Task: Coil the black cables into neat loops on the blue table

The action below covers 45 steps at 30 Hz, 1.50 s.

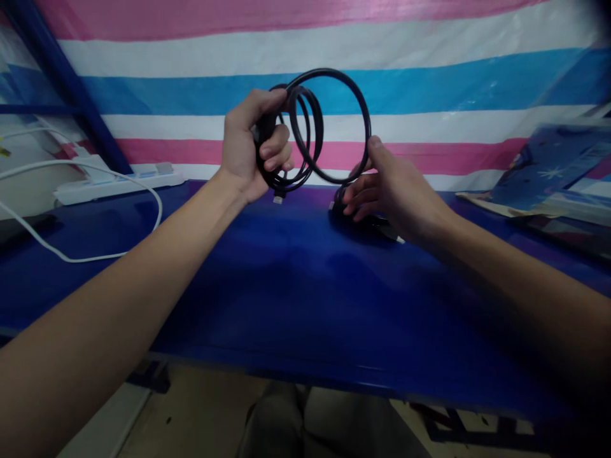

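Note:
A black cable (366, 105) hangs in loops above the blue table (305, 299). My left hand (252, 137) is closed around the gathered coils at their left side. One metal plug end (278, 199) dangles just below that hand. At the right, my right hand (382, 184) pinches the big outer loop between thumb and forefinger, its other fingers curled beneath. Behind and under those fingers lies another dark cable bundle (338, 207) on the table, with a light-coloured connector tip (400, 240) showing. My right fingers partly hide this bundle.
A white power strip (119, 183) with a plugged-in adapter and a looping white cord (160, 210) sits at the back left. A blue printed package (548, 162) stands at the back right. Striped plastic sheeting (429, 89) hangs behind the table.

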Tool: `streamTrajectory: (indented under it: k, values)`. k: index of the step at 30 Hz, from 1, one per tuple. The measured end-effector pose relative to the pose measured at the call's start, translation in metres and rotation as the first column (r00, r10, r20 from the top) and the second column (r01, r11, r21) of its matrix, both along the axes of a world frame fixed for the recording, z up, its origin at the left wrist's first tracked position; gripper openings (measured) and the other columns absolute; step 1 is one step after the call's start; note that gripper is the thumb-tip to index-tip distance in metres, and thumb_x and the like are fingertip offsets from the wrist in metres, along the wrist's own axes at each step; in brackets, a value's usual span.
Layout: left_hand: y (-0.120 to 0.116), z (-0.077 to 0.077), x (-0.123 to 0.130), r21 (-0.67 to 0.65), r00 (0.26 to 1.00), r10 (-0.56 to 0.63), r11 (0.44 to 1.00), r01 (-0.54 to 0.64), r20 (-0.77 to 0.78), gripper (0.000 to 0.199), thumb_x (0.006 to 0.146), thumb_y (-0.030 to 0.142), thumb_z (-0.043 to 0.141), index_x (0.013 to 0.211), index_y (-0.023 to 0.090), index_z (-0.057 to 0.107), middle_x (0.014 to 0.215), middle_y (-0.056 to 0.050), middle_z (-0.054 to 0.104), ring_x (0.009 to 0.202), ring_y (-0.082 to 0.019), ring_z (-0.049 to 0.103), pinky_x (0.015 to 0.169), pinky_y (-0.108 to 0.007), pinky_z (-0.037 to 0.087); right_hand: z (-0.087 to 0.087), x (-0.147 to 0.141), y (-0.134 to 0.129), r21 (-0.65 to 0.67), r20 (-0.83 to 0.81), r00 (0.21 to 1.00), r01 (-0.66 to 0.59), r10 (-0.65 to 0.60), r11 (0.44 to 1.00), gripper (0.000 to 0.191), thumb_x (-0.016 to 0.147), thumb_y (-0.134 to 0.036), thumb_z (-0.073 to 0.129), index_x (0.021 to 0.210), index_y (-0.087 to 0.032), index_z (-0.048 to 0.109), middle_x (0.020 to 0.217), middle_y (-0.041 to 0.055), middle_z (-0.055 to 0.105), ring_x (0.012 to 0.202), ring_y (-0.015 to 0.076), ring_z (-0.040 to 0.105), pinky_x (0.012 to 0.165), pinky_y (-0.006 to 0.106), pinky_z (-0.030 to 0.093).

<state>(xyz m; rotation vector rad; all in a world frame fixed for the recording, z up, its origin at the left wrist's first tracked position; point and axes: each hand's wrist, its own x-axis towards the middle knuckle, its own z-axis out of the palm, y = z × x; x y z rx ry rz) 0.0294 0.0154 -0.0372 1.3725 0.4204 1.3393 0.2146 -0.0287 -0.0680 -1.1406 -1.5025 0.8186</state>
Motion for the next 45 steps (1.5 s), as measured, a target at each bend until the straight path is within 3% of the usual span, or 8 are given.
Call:
streamTrajectory:
  k: [5, 10, 13, 18, 26, 30, 39, 45]
  values:
    - [-0.009, -0.005, 0.005, -0.046, 0.962, -0.228, 0.974, 0.224, -0.149, 0.038, 0.093, 0.027, 0.035, 0.064, 0.016, 0.058, 0.031, 0.006, 0.024, 0.027, -0.007, 0.023, 0.04, -0.023, 0.036, 0.003, -0.001, -0.002, -0.08, -0.206, 0.95, -0.257, 0.236, 0.963, 0.041, 0.085, -0.059, 0.051, 0.102, -0.022, 0.051, 0.087, 0.0067, 0.065, 0.069, 0.0172, 0.064, 0.058, 0.029, 0.052]
    - [-0.003, -0.009, -0.001, -0.018, 0.936, -0.258, 0.965, 0.262, -0.238, 0.032, 0.091, 0.033, 0.044, 0.072, 0.015, 0.063, 0.032, 0.007, 0.027, 0.028, -0.006, 0.023, 0.04, -0.022, 0.038, -0.006, 0.0, 0.002, 0.009, 0.026, 0.996, -0.087, 0.087, 0.996, 0.054, 0.082, -0.038, 0.062, 0.13, -0.024, 0.041, 0.104, 0.0069, 0.064, 0.073, 0.0184, 0.066, 0.061, 0.032, 0.053]
    - [0.007, -0.01, -0.009, 0.01, 0.921, -0.258, 0.962, 0.273, -0.291, 0.022, 0.084, 0.027, 0.052, 0.066, 0.015, 0.058, 0.033, 0.008, 0.027, 0.029, -0.005, 0.023, 0.041, -0.021, 0.039, -0.013, 0.004, 0.006, 0.048, 0.168, 0.969, -0.194, 0.183, 0.98, 0.061, 0.084, -0.036, 0.059, 0.14, -0.032, 0.034, 0.116, 0.0051, 0.06, 0.086, 0.0197, 0.066, 0.072, 0.035, 0.055]
    - [0.023, -0.018, -0.014, 0.128, 0.878, -0.066, 0.981, 0.143, -0.475, 0.022, 0.06, 0.009, 0.057, 0.081, 0.016, 0.061, 0.049, 0.004, 0.049, 0.038, -0.007, 0.041, 0.038, -0.019, 0.032, -0.014, 0.01, 0.01, 0.087, 0.279, 0.934, -0.257, 0.224, 0.962, 0.043, 0.084, -0.029, 0.057, 0.126, -0.028, 0.047, 0.118, 0.0062, 0.058, 0.097, 0.0214, 0.063, 0.074, 0.036, 0.055]
    - [0.025, -0.024, -0.001, 0.408, 0.827, 0.377, 0.891, -0.2, -0.417, 0.014, 0.065, 0.011, 0.07, 0.073, 0.017, 0.06, 0.056, 0.003, 0.051, 0.047, -0.008, 0.046, 0.045, -0.023, 0.033, -0.01, -0.001, 0.001, -0.024, 0.125, 0.895, -0.428, 0.428, 0.903, 0.048, 0.086, -0.055, 0.052, 0.121, -0.023, 0.048, 0.118, 0.0106, 0.06, 0.106, 0.0232, 0.06, 0.082, 0.037, 0.053]
    - [0.02, -0.025, 0.003, 0.382, 0.883, 0.326, 0.905, -0.189, -0.336, 0.016, 0.068, 0.014, 0.072, 0.072, 0.019, 0.057, 0.057, 0.005, 0.05, 0.047, -0.008, 0.046, 0.046, -0.022, 0.034, -0.007, 0.007, 0.007, -0.044, -0.217, 0.915, -0.357, 0.34, 0.933, 0.058, 0.087, -0.07, 0.031, 0.116, -0.023, 0.049, 0.109, 0.0113, 0.064, 0.097, 0.0253, 0.064, 0.075, 0.039, 0.054]
    - [0.017, -0.028, 0.008, 0.293, 0.97, 0.179, 0.948, -0.125, -0.165, 0.018, 0.074, 0.021, 0.071, 0.075, 0.018, 0.053, 0.069, 0.004, 0.057, 0.044, -0.004, 0.049, 0.042, -0.019, 0.036, -0.013, 0.011, 0.013, -0.296, -0.188, 0.967, -0.221, 0.171, 0.929, 0.04, 0.087, -0.056, 0.049, 0.103, -0.02, 0.055, 0.1, 0.0125, 0.067, 0.078, 0.022, 0.066, 0.068, 0.035, 0.053]
    - [0.017, -0.029, 0.009, 0.226, 0.974, 0.071, 0.974, -0.021, -0.216, 0.016, 0.078, 0.026, 0.067, 0.077, 0.018, 0.053, 0.064, 0.003, 0.058, 0.049, -0.008, 0.053, 0.049, -0.021, 0.042, 0.001, 0.008, 0.007, -0.033, -0.294, 0.908, -0.322, 0.299, 0.946, 0.038, 0.094, -0.054, 0.034, 0.125, -0.034, 0.044, 0.144, 0.0038, 0.042, 0.108, 0.0212, 0.061, 0.083, 0.036, 0.052]
